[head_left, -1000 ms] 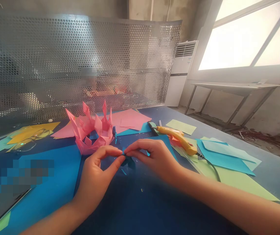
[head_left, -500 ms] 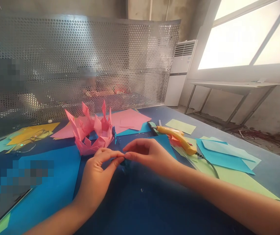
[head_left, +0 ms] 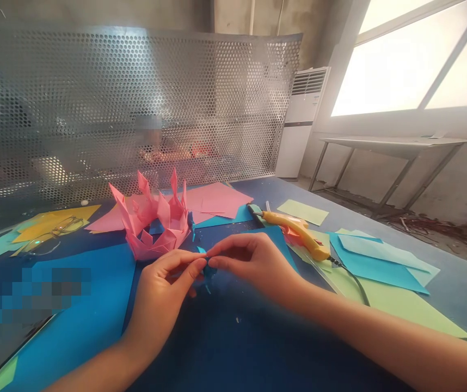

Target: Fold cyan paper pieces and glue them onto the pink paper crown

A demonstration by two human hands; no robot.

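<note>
Between my fingertips is a small blue folded paper piece (head_left: pixel 208 270), mostly hidden by them, with a light tip above and a thin end below. My left hand (head_left: pixel 172 277) pinches it from the left, thumb and forefinger pressed together. From the other side my right hand (head_left: pixel 253 258) pinches the same piece. Just beyond my left hand stands a pink folded-paper crown (head_left: pixel 158 239) with upright points. A small dark blue paper bit (head_left: pixel 192 224) lies against its right side.
Right of my hands lies a yellow glue gun (head_left: pixel 294 226) with a black cord, among green sheets (head_left: pixel 405 313) and blue sheets (head_left: pixel 376 269). Glasses (head_left: pixel 49 237) rest on yellow paper at left, near a large blue sheet (head_left: pixel 90 299). A perforated metal screen (head_left: pixel 217 109) stands behind.
My right hand has shifted slightly, and more of the blue paper piece shows above and below my fingertips. The crown and the glue gun stay in place.
</note>
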